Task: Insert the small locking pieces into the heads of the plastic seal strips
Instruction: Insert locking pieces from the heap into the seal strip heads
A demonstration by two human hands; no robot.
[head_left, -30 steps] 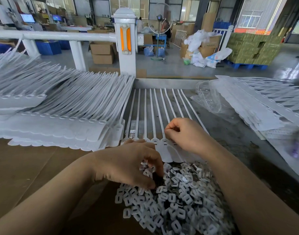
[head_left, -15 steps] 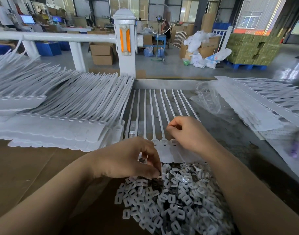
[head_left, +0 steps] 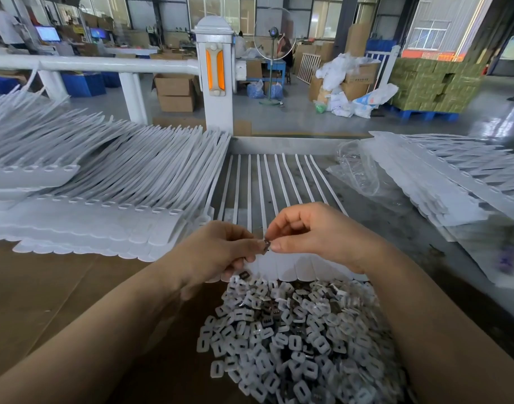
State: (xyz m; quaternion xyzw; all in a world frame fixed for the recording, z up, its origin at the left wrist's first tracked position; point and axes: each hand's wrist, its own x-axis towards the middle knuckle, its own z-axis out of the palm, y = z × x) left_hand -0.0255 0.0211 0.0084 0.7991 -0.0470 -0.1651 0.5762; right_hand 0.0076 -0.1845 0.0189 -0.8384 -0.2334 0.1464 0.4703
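A row of white seal strips [head_left: 279, 182] lies flat before me, their heads [head_left: 302, 266] pointing toward me and partly hidden by my hands. A heap of small white locking pieces [head_left: 293, 339] sits close in front. My left hand [head_left: 217, 252] and my right hand [head_left: 314, 231] meet above the heads, and both pinch one small locking piece [head_left: 266, 245] between fingertips. A few more pieces show under the curled fingers of my left hand.
A big stack of seal strips [head_left: 98, 193] fills the left of the table, another stack [head_left: 442, 182] lies at the right beside a clear plastic bag [head_left: 357, 170]. A white rail and post [head_left: 217, 83] stand behind the table. Brown cardboard [head_left: 45, 287] covers the near left.
My left hand rose from the heap with locking pieces. My right hand lifted off the strip heads and met it, and the two now pinch one piece together.
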